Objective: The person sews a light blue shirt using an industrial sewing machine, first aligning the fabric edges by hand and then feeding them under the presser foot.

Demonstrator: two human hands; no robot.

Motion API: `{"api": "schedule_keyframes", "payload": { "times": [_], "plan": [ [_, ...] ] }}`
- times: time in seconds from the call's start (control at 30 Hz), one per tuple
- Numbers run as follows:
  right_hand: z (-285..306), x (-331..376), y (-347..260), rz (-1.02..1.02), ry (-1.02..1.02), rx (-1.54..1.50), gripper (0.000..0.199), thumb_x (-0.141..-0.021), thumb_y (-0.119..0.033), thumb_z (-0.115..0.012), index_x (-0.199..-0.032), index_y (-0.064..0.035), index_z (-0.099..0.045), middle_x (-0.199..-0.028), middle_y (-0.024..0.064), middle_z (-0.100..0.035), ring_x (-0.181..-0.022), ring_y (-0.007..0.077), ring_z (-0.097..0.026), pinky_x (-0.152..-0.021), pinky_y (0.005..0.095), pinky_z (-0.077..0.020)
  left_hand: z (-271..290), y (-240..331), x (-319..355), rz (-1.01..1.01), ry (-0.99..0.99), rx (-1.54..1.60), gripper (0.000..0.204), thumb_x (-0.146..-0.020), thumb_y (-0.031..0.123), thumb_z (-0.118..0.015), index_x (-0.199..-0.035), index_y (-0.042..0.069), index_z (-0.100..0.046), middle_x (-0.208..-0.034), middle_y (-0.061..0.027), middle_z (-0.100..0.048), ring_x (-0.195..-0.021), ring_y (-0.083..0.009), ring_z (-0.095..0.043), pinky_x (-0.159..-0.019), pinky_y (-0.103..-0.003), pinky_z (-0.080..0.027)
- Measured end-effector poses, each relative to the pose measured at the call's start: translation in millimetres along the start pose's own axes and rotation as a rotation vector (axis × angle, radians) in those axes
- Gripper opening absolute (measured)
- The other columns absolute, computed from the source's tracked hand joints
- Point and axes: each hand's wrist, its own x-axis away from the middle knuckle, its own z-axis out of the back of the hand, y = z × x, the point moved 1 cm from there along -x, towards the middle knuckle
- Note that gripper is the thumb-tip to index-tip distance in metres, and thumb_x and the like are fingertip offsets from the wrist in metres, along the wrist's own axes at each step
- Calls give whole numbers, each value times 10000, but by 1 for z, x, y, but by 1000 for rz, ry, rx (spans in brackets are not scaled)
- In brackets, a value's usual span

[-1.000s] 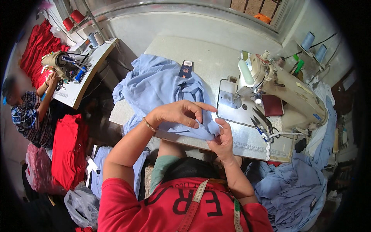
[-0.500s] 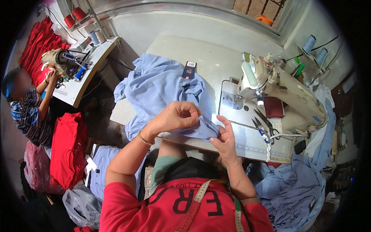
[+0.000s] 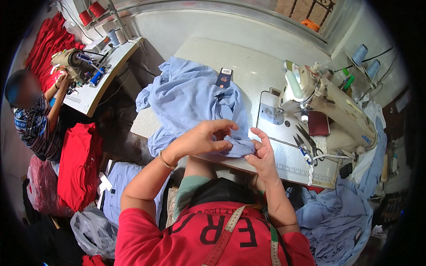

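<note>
A light-blue garment (image 3: 186, 95) lies bunched over the front left of the sewing table, its near edge gathered at the table's front. My right hand (image 3: 262, 155) pinches that edge between thumb and fingers. My left hand (image 3: 202, 139) is over the same edge, with thumb and forefinger apart and the thumb against the cloth. Its other fingers are partly hidden. A dark hang tag (image 3: 224, 78) with a pale label lies at the garment's far side. To the right stands a sewing machine (image 3: 330, 99), its needle area apart from the cloth.
Black scissors (image 3: 309, 141) and a dark red pouch (image 3: 318, 123) lie beside the machine. More light-blue cloth (image 3: 330, 217) hangs and piles at the right. On the left, a co-worker (image 3: 40, 117) sits at another sewing machine (image 3: 71, 62), near a red fabric stack (image 3: 80, 166).
My left thumb and forefinger have parted from their pinch. The garment's near edge is now more folded and bunched by my right hand. The whole view has shifted slightly.
</note>
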Motion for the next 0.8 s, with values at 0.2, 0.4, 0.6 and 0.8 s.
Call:
{"api": "schedule_keyframes", "payload": {
  "times": [0.2, 0.4, 0.6, 0.8],
  "plan": [
    [-7, -1, -8, -15, 9, 18, 799, -747, 78, -646, -1444, -47, -276, -1000, 73, -628, -910, 103, -583, -842, 228, -436, 5, -5, 0, -98, -28, -209, 202, -775, 82, -701, -946, -7, -641, -840, -99, -595, -753, -217, -570, -683, -313, -468],
    [0, 0, -6, -26, -39, 42, 776, -761, 98, -614, -1445, -52, -279, -1030, 81, -630, -939, 103, -582, -843, 223, -434, 5, -12, 5, -102, -39, -249, 211, -766, 89, -690, -937, -13, -620, -837, -121, -586, -733, -250, -566, -676, -328, -471],
    [-3, -2, -9, -54, -35, 73, 751, -769, 112, -595, -1437, -50, -294, -1064, 91, -632, -952, 99, -581, -838, 216, -433, 4, -15, 10, -80, -6, -171, 204, -762, 87, -692, -928, 0, -609, -813, -73, -560, -735, -184, -549, -659, -299, -456],
    [-3, -3, -7, -61, -51, 94, 721, -772, 122, -584, -1423, -46, -324, -1058, 88, -629, -938, 95, -583, -813, 204, -437, 0, -30, 14, 106, -22, 120, 150, -820, 80, -672, -932, 14, -597, -791, 9, -588, -737, -57, -518, -648, -239, -440]
  ]
}}
